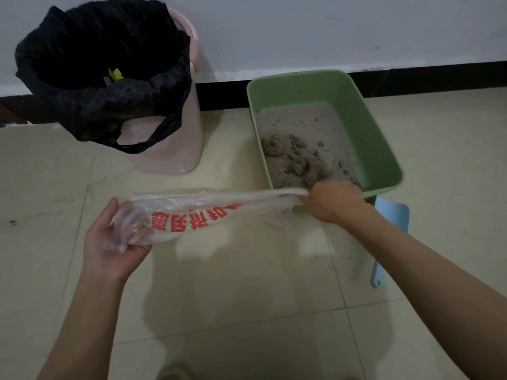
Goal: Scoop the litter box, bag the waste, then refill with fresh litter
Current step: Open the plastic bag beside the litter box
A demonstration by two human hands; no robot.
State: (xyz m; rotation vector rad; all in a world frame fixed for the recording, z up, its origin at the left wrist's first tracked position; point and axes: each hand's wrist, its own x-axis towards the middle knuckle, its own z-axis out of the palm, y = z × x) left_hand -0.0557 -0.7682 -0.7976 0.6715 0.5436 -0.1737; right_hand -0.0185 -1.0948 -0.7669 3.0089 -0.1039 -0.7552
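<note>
my left hand (115, 239) grips bottom end of clear plastic bag (192, 215), my right hand (333, 201) pinches its handles at near rim of green litter box (378, 149). bag stretched flat between hands, probably to find and open mouth beside box for short scoop trip. clumps (299, 160) wait in near end of box. blue scoop (391, 229) on floor just right of box. lined pink bin (164, 138) left of box.

Two hands, one clear plastic bag (192, 215), one green litter box (367, 127), one blue scoop (392, 215), one pink bin (170, 149), one black liner (96, 64).
</note>
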